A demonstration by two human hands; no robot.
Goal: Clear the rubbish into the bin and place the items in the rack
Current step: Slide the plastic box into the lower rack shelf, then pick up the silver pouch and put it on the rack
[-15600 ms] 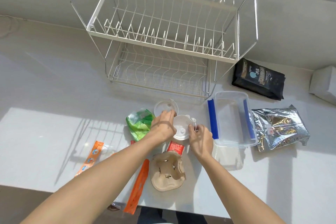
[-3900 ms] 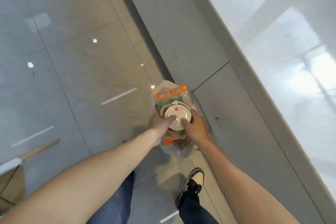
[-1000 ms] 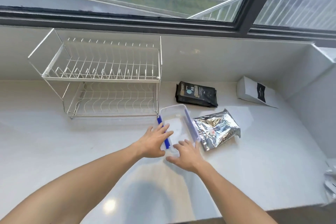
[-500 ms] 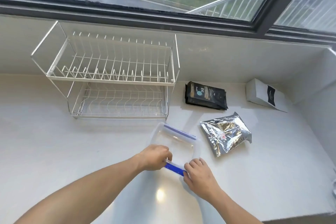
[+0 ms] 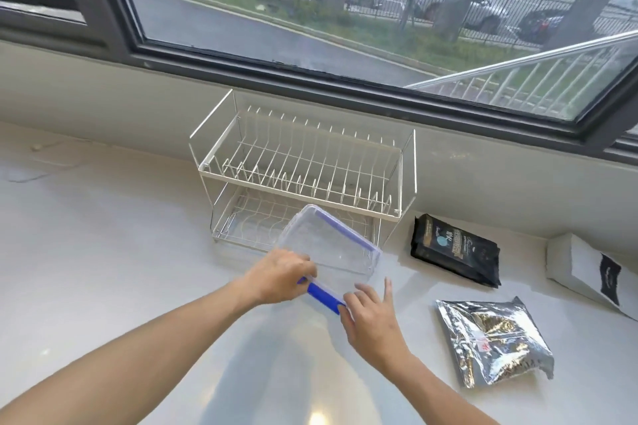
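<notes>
Since half a second ago the clear box (image 5: 328,245) is up off the counter (image 5: 103,269) and tilted toward the rack (image 5: 303,176), probably so it slides onto the lower shelf. Black bag (image 5: 455,250), foil bag (image 5: 493,342) and white box (image 5: 593,274) sit off to the right, untouched. Left hand (image 5: 279,276) grips the near edge by the blue clip (image 5: 322,297), fingers curled round it. Right hand (image 5: 371,316) looks like it just steadies that corner, fingers loose and spread.
</notes>
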